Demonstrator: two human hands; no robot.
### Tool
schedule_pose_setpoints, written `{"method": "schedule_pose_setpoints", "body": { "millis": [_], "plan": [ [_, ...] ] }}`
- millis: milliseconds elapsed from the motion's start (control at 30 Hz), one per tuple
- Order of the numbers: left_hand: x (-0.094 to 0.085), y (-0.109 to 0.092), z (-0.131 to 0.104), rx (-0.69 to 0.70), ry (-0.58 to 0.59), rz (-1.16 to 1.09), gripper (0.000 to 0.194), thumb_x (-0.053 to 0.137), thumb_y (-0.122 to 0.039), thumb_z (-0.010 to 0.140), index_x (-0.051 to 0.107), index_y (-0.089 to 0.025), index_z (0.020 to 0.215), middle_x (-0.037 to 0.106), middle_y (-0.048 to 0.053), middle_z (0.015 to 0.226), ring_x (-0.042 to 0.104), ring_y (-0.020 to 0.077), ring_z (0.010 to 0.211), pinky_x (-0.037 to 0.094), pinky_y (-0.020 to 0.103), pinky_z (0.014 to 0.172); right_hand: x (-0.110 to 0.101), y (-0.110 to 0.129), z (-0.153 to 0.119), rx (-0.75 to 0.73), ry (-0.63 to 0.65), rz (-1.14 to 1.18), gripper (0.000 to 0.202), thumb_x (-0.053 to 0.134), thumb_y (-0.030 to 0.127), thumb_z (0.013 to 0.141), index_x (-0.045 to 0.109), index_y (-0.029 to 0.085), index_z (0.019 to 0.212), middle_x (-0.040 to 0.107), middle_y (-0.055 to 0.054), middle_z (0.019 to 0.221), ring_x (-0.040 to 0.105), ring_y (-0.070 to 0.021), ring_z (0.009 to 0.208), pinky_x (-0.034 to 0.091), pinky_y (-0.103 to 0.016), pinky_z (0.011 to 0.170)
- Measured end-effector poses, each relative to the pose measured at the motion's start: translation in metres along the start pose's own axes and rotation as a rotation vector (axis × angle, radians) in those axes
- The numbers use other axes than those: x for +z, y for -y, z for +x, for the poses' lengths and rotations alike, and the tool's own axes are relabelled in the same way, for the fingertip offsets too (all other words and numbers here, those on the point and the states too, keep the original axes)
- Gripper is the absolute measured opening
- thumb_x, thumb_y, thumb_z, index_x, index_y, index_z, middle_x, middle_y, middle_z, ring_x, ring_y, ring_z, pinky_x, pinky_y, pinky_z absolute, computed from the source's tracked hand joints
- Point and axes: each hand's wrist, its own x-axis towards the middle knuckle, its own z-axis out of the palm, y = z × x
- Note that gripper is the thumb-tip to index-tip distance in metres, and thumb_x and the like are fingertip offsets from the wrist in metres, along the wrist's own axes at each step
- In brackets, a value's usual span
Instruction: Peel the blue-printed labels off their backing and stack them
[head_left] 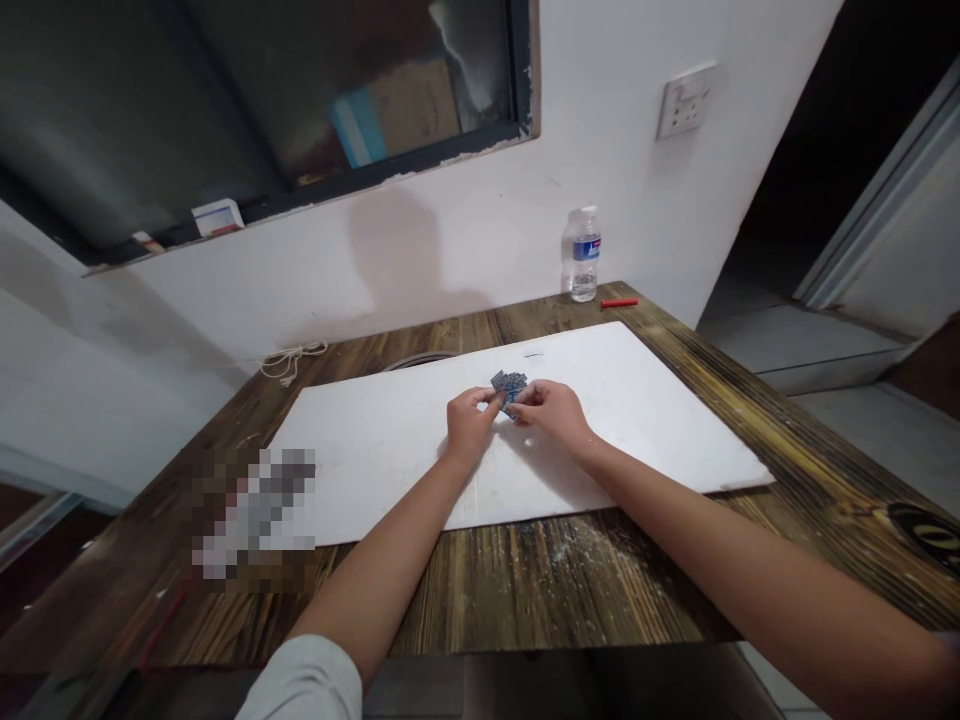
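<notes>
Above the middle of a white board (pixel 390 440), both hands hold one small dark blue object (pixel 510 383) with a jagged, fan-like upper edge. Its exact kind is too small to make out. My left hand (pixel 471 418) is closed, its thumb and fingers pinching the object's left side. From the right, my right hand (pixel 555 410) pinches the lower right part, fingers curled. The fingertips hide some of the object. A short dark mark (pixel 533 355) shows on the board just beyond the hands.
The board lies on a dark wooden table (pixel 525 590). A water bottle (pixel 586 255) and a red stick-like item (pixel 619 303) are at the back right. A white cord (pixel 292 358) lies at the back left. A pixelated patch covers something at the board's left edge.
</notes>
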Motion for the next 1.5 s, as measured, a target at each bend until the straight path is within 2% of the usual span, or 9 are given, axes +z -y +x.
{"method": "schedule_pose_setpoints", "body": {
  "millis": [100, 200, 267, 367, 533, 767, 933, 1267, 1500],
  "plan": [
    [0.0, 0.0, 0.001, -0.079, -0.017, -0.048, 0.018, 0.068, -0.035, 0.076, 0.073, -0.018, 0.072, 0.073, 0.003, 0.076, 0.065, 0.0178, 0.075, 0.049, 0.028, 0.074, -0.004, 0.004, 0.001, 0.003, -0.024, 0.003, 0.028, 0.076, 0.042, 0.066, 0.06, 0.019, 0.065, 0.066, -0.001, 0.057, 0.063, -0.0155, 0.05, 0.047, -0.024, 0.05],
    [0.001, 0.003, 0.003, -0.157, -0.079, -0.082, 0.02, 0.07, -0.036, 0.073, 0.074, -0.016, 0.076, 0.073, 0.004, 0.076, 0.065, 0.0181, 0.075, 0.049, 0.028, 0.074, -0.016, 0.007, 0.006, -0.027, -0.113, -0.039, 0.034, 0.066, 0.051, 0.076, 0.058, 0.019, 0.064, 0.066, -0.001, 0.057, 0.057, -0.0133, 0.044, 0.046, -0.026, 0.05],
    [0.001, 0.005, 0.005, -0.2, -0.122, -0.088, 0.021, 0.071, -0.035, 0.07, 0.075, -0.015, 0.077, 0.073, 0.005, 0.076, 0.065, 0.0183, 0.075, 0.049, 0.029, 0.074, -0.028, 0.007, 0.012, -0.06, -0.222, -0.116, 0.032, 0.06, 0.047, 0.081, 0.06, 0.019, 0.067, 0.067, -0.001, 0.059, 0.058, -0.0138, 0.048, 0.046, -0.027, 0.056],
    [0.002, 0.008, 0.006, -0.224, -0.142, -0.091, 0.022, 0.072, -0.035, 0.069, 0.075, -0.015, 0.078, 0.073, 0.005, 0.077, 0.065, 0.0184, 0.075, 0.049, 0.029, 0.075, -0.046, 0.006, 0.023, -0.112, -0.333, -0.273, 0.017, 0.06, 0.034, 0.082, 0.065, 0.018, 0.081, 0.072, -0.005, 0.079, 0.064, -0.0186, 0.073, 0.048, -0.031, 0.07],
    [0.002, 0.01, 0.006, -0.206, -0.128, -0.085, 0.025, 0.071, -0.038, 0.071, 0.075, -0.014, 0.079, 0.074, 0.006, 0.079, 0.066, 0.0191, 0.077, 0.05, 0.029, 0.075, -0.062, -0.004, 0.047, -0.134, -0.206, -0.555, 0.03, 0.065, 0.022, 0.078, 0.064, 0.016, 0.108, 0.068, -0.011, 0.114, 0.061, -0.0235, 0.103, 0.046, -0.036, 0.089],
    [0.0, 0.017, 0.009, -0.24, -0.187, -0.091, 0.03, 0.071, -0.042, 0.071, 0.074, -0.013, 0.082, 0.075, 0.008, 0.082, 0.067, 0.0196, 0.077, 0.051, 0.03, 0.075, -0.055, -0.021, 0.09, -0.114, -0.101, -0.873, 0.039, 0.053, 0.023, 0.088, 0.057, 0.012, 0.125, 0.065, -0.016, 0.12, 0.06, -0.0262, 0.109, 0.045, -0.034, 0.089],
    [-0.001, 0.023, 0.011, -0.28, -0.218, -0.137, 0.032, 0.071, -0.044, 0.071, 0.074, -0.014, 0.083, 0.075, 0.007, 0.082, 0.068, 0.0199, 0.078, 0.052, 0.031, 0.077, -0.045, -0.029, 0.093, -0.246, 0.053, -1.002, 0.034, 0.057, 0.025, 0.086, 0.063, 0.015, 0.119, 0.068, -0.015, 0.113, 0.059, -0.0281, 0.107, 0.04, -0.036, 0.09],
    [0.001, 0.021, 0.008, -0.297, -0.213, -0.158, 0.031, 0.071, -0.043, 0.071, 0.073, -0.014, 0.079, 0.074, 0.006, 0.079, 0.067, 0.0188, 0.075, 0.052, 0.03, 0.074, -0.05, -0.029, 0.076, -0.429, 0.163, -1.194, 0.033, 0.044, 0.016, 0.089, 0.069, 0.013, 0.11, 0.071, -0.014, 0.102, 0.059, -0.0275, 0.098, 0.04, -0.036, 0.085],
    [0.003, 0.024, 0.008, -0.284, -0.195, -0.177, 0.031, 0.07, -0.044, 0.071, 0.074, -0.014, 0.08, 0.074, 0.006, 0.079, 0.066, 0.0185, 0.074, 0.051, 0.029, 0.073, -0.049, -0.029, 0.074, -0.425, 0.066, -1.007, 0.031, 0.048, 0.013, 0.083, 0.072, 0.017, 0.103, 0.072, -0.01, 0.099, 0.061, -0.0243, 0.095, 0.042, -0.035, 0.087]
  ]
}}
